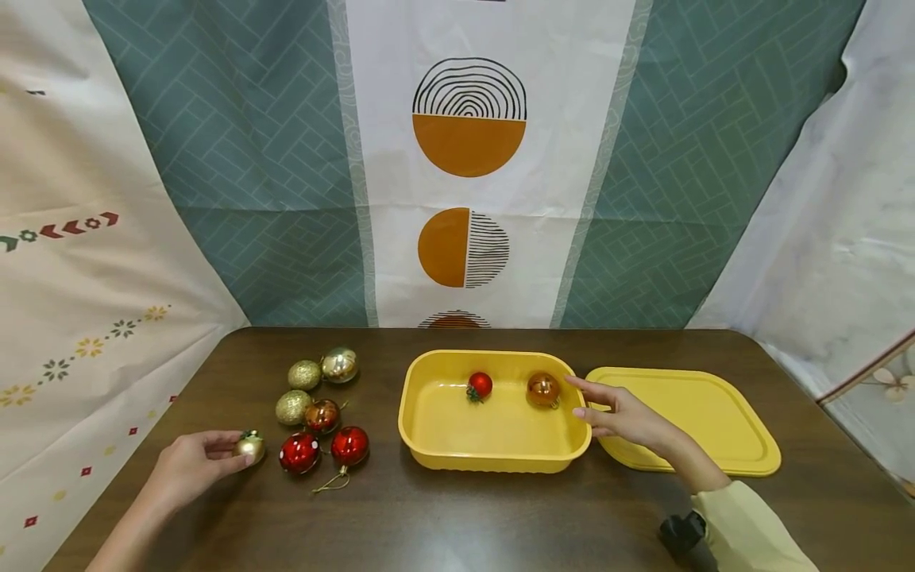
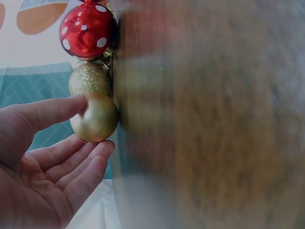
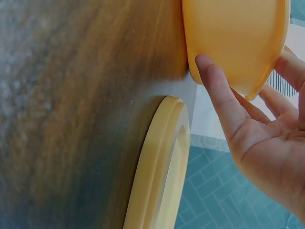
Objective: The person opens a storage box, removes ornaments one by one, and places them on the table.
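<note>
My left hand [image 1: 189,469] pinches a matte gold Christmas ball [image 2: 95,117] between thumb and fingertips, low over the left side of the table. Just past it are a glittery gold ball [image 1: 294,407], a polka-dotted red ball [image 2: 88,31], a shiny red ball [image 1: 349,446] with a loop of string, and a bronze ball [image 1: 322,416]. A yellow box [image 1: 493,463] stands mid-table, holding a small red ball [image 1: 480,384] and an amber ball [image 1: 543,389]. At its right end is my right hand [image 1: 629,417], fingers extended, one fingertip against the outer wall in the right wrist view.
A flat yellow lid [image 1: 686,421] lies right of the box, partly beneath my right forearm. Farther back on the left are another glittery gold ball [image 1: 304,374] and a shiny gold ball [image 1: 339,365]. Patterned curtain cloth [image 1: 286,159] hangs behind the dark wooden table [image 1: 457,516].
</note>
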A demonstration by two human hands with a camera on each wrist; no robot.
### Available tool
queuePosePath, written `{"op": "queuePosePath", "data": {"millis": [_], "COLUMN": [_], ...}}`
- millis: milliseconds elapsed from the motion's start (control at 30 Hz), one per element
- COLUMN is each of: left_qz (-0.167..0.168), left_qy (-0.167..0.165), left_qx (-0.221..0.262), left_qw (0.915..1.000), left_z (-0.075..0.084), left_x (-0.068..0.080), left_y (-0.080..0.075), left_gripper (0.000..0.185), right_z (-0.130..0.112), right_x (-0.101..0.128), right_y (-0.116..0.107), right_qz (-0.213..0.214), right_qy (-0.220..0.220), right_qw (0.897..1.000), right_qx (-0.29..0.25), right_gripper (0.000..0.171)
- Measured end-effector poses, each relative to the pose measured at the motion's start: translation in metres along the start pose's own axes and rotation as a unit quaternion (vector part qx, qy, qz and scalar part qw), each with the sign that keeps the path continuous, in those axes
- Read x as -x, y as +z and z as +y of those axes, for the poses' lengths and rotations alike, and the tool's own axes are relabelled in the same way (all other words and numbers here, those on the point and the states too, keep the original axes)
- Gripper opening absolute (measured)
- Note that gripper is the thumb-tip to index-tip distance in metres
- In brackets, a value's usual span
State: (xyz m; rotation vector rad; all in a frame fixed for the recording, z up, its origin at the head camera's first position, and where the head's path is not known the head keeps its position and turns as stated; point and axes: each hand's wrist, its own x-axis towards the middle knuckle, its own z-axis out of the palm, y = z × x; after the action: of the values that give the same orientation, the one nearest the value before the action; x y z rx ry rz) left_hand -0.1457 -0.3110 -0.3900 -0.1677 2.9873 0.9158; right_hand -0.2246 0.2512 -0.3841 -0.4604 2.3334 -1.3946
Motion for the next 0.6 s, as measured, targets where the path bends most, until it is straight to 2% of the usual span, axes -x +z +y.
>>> {"op": "queuePosePath", "data": {"millis": [400,500,600], "left_qz": [0.006,0.025,0.058], "left_qy": [0.007,0.016,0.034], "left_qx": [-0.008,-0.016,-0.019], "left_qw": [0.9999,0.9994,0.9975], "left_z": [0.002,0.004,0.011], "left_x": [0.003,0.007,0.008], "left_y": [-0.001,-0.005,-0.009], "left_gripper": [0.060,0.059,0.058], "right_z": [-0.001,-0.003,-0.004], "right_x": [0.001,0.000,0.001], "right_y": [0.000,0.000,0.000], "right_qz": [0.002,-0.001,-0.003], "right_qy": [0.008,0.006,0.002], "right_qw": [1.000,1.000,1.000], "right_qx": [-0.005,-0.007,-0.007], "right_gripper": [0.064,0.065,0.065]}}
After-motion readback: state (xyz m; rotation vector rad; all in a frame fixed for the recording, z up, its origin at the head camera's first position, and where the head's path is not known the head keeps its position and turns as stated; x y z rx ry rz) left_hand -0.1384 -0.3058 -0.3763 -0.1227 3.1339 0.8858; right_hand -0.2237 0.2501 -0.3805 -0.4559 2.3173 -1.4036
